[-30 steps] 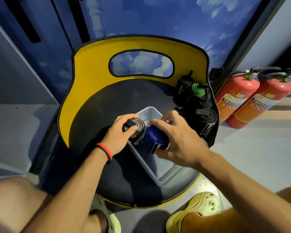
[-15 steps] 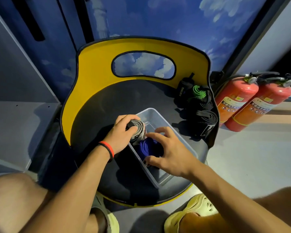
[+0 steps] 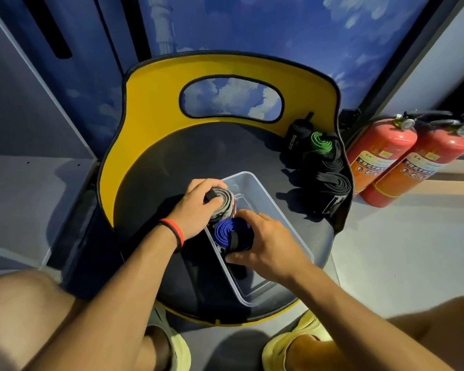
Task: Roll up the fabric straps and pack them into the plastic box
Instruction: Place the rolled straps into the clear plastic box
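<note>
**Two rolled straps held at the clear box**

The left hand curls around a grey spiral roll at the left rim of the transparent plastic box. The right hand grips a blue woven roll inside the box. Black rolls lie on the round seat.

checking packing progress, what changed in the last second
The right hand lowered the blue rolled fabric strap into the clear plastic box, beside the grey rolled strap, and still grips it. The left hand kept holding the grey roll; the black rolled straps on the seat stayed put.
</note>
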`<move>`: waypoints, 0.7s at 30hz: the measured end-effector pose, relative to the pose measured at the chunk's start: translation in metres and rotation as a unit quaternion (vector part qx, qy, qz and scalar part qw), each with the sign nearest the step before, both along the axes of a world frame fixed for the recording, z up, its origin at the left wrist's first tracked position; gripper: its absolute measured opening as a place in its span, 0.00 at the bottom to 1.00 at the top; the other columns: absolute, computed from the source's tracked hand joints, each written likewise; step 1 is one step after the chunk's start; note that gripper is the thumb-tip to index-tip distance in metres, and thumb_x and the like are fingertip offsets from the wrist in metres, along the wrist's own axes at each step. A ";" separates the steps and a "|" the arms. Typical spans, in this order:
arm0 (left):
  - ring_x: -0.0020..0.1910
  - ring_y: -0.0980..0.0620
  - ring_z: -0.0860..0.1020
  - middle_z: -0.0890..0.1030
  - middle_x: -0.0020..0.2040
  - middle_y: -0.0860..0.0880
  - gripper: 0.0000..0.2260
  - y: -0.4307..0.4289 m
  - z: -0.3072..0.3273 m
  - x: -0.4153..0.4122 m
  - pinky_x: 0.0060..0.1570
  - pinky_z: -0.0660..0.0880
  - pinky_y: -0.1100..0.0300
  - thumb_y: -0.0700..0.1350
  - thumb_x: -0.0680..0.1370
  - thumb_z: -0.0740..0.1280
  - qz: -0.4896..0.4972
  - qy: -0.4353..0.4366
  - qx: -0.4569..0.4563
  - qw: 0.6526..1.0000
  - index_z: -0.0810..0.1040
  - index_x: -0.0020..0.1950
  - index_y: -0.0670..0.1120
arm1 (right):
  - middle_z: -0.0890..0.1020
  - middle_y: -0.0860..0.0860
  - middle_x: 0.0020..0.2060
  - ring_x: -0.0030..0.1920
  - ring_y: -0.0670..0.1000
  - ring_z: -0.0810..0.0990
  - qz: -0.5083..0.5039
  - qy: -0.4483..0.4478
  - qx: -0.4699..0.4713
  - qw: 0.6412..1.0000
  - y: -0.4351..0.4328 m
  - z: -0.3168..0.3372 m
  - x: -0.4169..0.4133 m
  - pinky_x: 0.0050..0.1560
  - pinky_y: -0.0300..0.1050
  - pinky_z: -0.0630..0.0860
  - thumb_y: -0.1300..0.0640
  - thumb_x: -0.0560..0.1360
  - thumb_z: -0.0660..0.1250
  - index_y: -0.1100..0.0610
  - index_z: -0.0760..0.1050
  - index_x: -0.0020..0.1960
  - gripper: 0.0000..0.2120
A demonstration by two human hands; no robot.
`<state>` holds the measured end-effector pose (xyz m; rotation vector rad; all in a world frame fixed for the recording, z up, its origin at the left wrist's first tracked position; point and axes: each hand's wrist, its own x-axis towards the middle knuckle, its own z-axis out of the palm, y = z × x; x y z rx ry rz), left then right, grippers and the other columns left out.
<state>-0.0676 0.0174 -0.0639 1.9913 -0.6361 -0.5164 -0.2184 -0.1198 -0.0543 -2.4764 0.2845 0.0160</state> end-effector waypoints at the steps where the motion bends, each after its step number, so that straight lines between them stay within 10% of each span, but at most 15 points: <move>1: 0.59 0.54 0.76 0.69 0.63 0.53 0.11 0.000 0.000 0.000 0.59 0.75 0.60 0.42 0.81 0.66 0.001 0.002 0.002 1.000 0.77 0.57 0.59 | 0.77 0.47 0.59 0.57 0.51 0.77 -0.013 -0.003 -0.008 1.000 0.003 -0.002 0.000 0.58 0.47 0.79 0.40 0.65 0.80 0.44 0.68 0.70 0.38; 13: 0.57 0.68 0.74 0.69 0.63 0.56 0.29 0.008 -0.007 0.005 0.55 0.69 0.76 0.47 0.65 0.83 -0.047 -0.022 -0.007 0.999 0.75 0.62 0.57 | 0.78 0.45 0.62 0.58 0.46 0.78 -0.016 0.039 0.071 0.997 -0.022 0.028 0.003 0.58 0.47 0.79 0.39 0.68 0.79 0.46 0.68 0.74 0.38; 17: 0.57 0.68 0.74 0.69 0.63 0.58 0.29 0.007 -0.008 0.006 0.54 0.68 0.75 0.48 0.64 0.83 -0.047 -0.024 -0.006 0.999 0.75 0.61 0.58 | 0.80 0.51 0.50 0.49 0.54 0.79 -0.144 -0.101 -0.138 0.975 -0.062 0.032 0.016 0.48 0.53 0.78 0.41 0.75 0.69 0.54 0.78 0.58 0.20; 21: 0.58 0.69 0.73 0.71 0.62 0.56 0.29 0.005 -0.010 0.005 0.53 0.67 0.80 0.46 0.64 0.83 -0.043 -0.037 -0.018 0.998 0.76 0.61 0.56 | 0.76 0.56 0.56 0.55 0.61 0.74 -0.250 -0.044 -0.350 0.902 -0.106 0.022 0.033 0.53 0.55 0.73 0.42 0.73 0.69 0.57 0.74 0.61 0.24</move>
